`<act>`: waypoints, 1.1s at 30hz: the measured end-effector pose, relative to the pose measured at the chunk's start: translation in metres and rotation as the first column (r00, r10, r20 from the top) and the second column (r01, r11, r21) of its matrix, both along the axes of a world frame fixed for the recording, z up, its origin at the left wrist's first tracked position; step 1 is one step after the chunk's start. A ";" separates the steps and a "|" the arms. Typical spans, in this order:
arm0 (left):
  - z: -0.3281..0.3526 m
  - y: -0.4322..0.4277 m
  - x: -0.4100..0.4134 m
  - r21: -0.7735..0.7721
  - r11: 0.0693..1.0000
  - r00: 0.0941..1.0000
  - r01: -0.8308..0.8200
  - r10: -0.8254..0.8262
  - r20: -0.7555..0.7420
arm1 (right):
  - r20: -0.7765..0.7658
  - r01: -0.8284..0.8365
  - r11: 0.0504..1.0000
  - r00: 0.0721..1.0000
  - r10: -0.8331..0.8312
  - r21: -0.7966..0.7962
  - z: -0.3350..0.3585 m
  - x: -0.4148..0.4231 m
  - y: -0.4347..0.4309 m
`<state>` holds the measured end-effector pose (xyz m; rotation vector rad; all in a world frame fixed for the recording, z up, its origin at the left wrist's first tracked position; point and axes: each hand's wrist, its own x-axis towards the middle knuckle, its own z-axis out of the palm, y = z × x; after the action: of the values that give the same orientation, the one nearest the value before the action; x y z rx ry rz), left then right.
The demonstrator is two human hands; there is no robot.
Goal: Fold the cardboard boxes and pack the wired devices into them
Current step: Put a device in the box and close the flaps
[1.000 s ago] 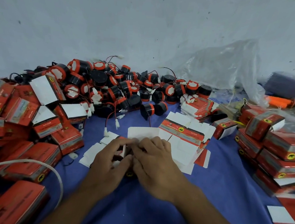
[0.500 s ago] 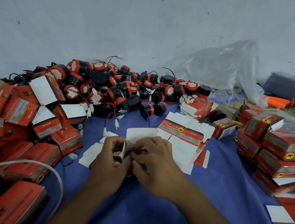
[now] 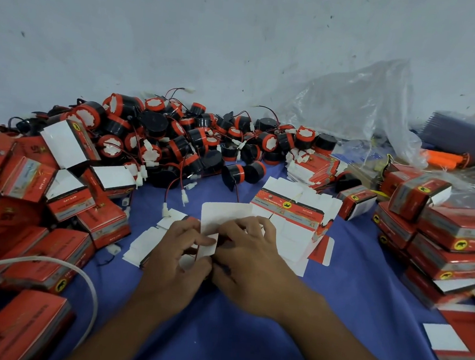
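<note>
Box flap (image 3: 225,217) now raised above blue cloth (image 3: 339,315)

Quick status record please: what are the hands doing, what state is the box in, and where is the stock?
box: at centre, white flap up, not closed; contents hidden
left hand: grips box, thumb on a flap
right hand: grips box
devices: loose pile by the wall
blanks: flat, just behind the hands
folded boxes: heaps left and right

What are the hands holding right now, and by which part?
The left hand and right hand both pinch one partly folded cardboard box by its white end flaps; its body is mostly hidden under them.
</note>
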<state>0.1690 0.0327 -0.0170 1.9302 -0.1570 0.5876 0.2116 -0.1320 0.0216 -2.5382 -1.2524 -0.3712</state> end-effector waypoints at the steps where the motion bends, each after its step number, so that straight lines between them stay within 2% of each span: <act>1: -0.001 0.000 0.000 0.004 1.000 1.000 -0.006 0.006 -0.006 | 0.000 -0.001 1.000 1.000 0.001 -0.014 0.000 0.000 0.000; 4: 0.000 -0.001 0.000 -0.020 1.000 1.000 0.004 -0.004 -0.013 | -0.061 -0.015 0.999 0.998 0.018 0.049 -0.004 0.002 -0.001; 7: 0.002 -0.002 0.000 0.022 1.000 1.000 0.005 -0.005 -0.014 | -0.250 -0.042 0.964 0.962 0.109 0.261 -0.008 0.003 -0.007; 9: 0.001 -0.002 0.002 0.073 0.997 1.000 -0.022 0.023 -0.014 | -0.326 0.001 0.914 0.934 0.144 0.406 -0.008 0.005 -0.011; 10: 0.001 -0.002 0.002 0.090 0.995 0.999 -0.035 0.037 -0.015 | -0.356 0.047 0.862 0.921 0.158 0.505 -0.008 0.007 -0.013; 12: 0.000 -0.001 0.002 0.093 0.995 0.999 -0.039 0.042 -0.029 | -0.442 0.207 0.677 0.875 0.195 0.707 -0.006 0.012 -0.013; 13: 0.000 0.000 0.002 0.090 0.995 0.999 -0.034 0.037 -0.033 | -0.505 0.307 0.594 0.840 0.197 0.744 -0.006 0.014 -0.012; 14: 0.000 0.001 0.002 0.089 0.996 0.999 -0.032 0.034 -0.028 | -0.561 0.388 0.556 0.808 0.178 0.735 -0.006 0.017 -0.012; 16: 0.001 0.000 0.002 0.078 0.997 0.999 -0.029 0.030 -0.011 | -0.613 0.428 0.608 0.780 0.125 0.669 -0.008 0.021 -0.014; 18: 0.003 -0.001 0.002 0.034 0.999 1.000 -0.005 0.005 -0.015 | -0.630 0.365 0.713 0.764 0.139 0.599 -0.012 0.023 -0.016; 20: 0.002 0.000 0.004 0.000 1.000 0.999 0.028 -0.028 -0.027 | -0.626 0.294 0.764 0.759 0.178 0.574 -0.014 0.024 -0.017; 24: -0.001 0.008 0.004 -0.032 0.999 0.995 0.039 -0.042 -0.094 | -0.605 0.276 0.785 0.781 0.153 0.555 -0.019 0.022 -0.013; 30: 0.006 0.024 0.000 -0.240 0.941 0.916 0.239 -0.301 -0.265 | -0.594 0.282 0.785 0.794 0.131 0.551 -0.022 0.023 -0.016; 33: 0.007 0.025 -0.001 -0.250 0.943 0.912 0.218 -0.288 -0.292 | -0.590 0.267 0.790 0.795 0.144 0.552 -0.021 0.022 -0.016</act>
<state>0.1679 0.0574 -0.0100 1.7332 -0.1271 0.1011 0.2337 -0.1477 0.0002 -1.8828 -0.6393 0.0492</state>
